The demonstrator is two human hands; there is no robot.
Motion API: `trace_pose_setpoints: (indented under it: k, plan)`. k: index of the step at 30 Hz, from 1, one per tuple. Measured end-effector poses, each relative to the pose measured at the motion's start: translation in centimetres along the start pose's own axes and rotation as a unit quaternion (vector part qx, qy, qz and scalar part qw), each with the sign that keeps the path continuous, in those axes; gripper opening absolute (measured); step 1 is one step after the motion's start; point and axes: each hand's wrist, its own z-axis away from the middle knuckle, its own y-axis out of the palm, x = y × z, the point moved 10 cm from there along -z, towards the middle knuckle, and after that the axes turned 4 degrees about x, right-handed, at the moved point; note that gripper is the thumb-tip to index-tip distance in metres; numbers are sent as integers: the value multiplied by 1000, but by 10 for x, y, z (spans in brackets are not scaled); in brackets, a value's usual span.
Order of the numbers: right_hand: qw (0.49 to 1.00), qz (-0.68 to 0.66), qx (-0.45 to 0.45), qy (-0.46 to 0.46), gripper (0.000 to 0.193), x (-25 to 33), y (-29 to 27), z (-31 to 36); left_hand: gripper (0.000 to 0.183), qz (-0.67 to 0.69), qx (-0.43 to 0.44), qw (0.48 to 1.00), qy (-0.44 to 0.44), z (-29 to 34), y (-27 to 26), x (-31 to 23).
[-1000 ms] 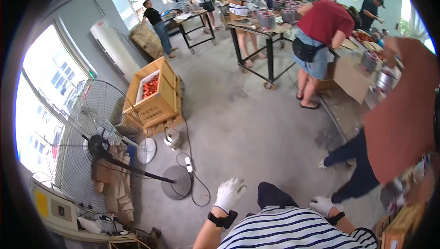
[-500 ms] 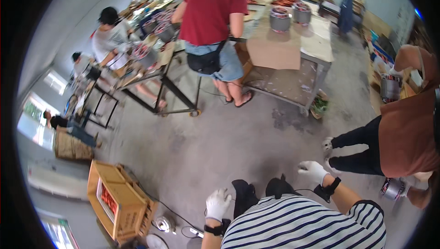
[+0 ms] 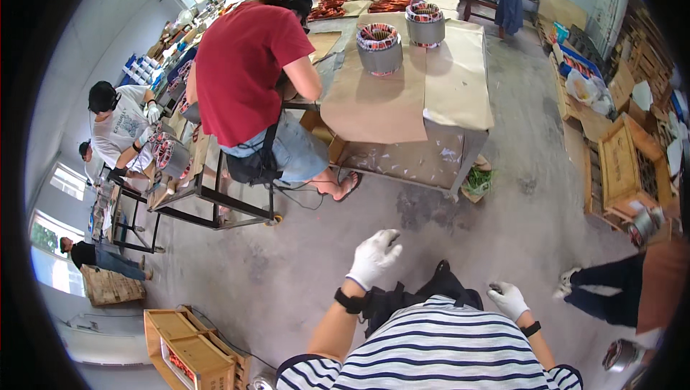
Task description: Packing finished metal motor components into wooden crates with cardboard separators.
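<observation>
Left hand [image 3: 374,259] empty, fingers loosely spread; right hand [image 3: 510,299] half-curled, cannot tell whether holding; judged between handlings; reaching wound stators [image 3: 381,58] beyond bench's [image 3: 472,155] near edge calls for stepping closer.

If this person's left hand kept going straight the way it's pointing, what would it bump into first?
Pointing ahead and slightly right, the left hand would probably meet the near end of the paper-covered table first, though depth is hard to judge here.
</observation>
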Motion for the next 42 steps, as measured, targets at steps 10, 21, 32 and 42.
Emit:
trace_pose_setpoints:
  k: [10,21,32,42]
  plan:
    - [986,-57,41,-152,40,208,-166,-173,32,48,-51,998,0,-217,-34,15]
    - [911,97,-56,-397,40,505,-179,-361,31,342,-231,897,-161,-500,-112,232]
    - [895,232,-220,-310,47,609,-171,-521,25,702,-54,682,-198,-597,-75,258]
    - [961,-2,-94,-261,36,538,-238,-498,21,510,-130,811,-257,-569,-113,197]
